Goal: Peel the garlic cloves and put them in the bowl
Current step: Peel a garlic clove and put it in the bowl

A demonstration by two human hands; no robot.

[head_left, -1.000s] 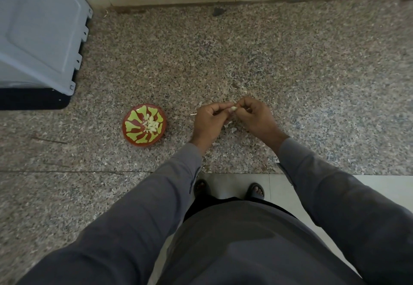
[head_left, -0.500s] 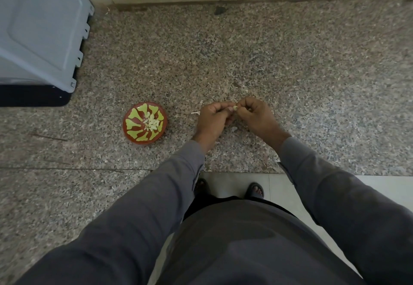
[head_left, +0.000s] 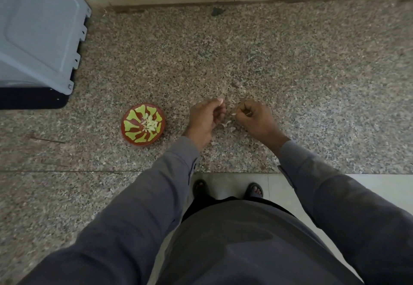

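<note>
Peeling garlic at our speckled granite counter (head_left: 290, 61).

Largest before us is the grey plastic bin (head_left: 38, 28) at the far left corner of the counter. Nearer, the red bowl (head_left: 134, 137) with green markings sits on the stone, a small heap of peeled garlic cloves (head_left: 150, 124) at its centre. Just right of it, our left hand (head_left: 204, 119) hovers with fingers curled, and we cannot tell whether it holds anything. Beside it, slightly apart, our right hand (head_left: 257, 119) pinches a pale scrap of garlic skin (head_left: 233, 114). Smaller papery skins (head_left: 225, 124) lie on the counter beneath both hands.
</note>
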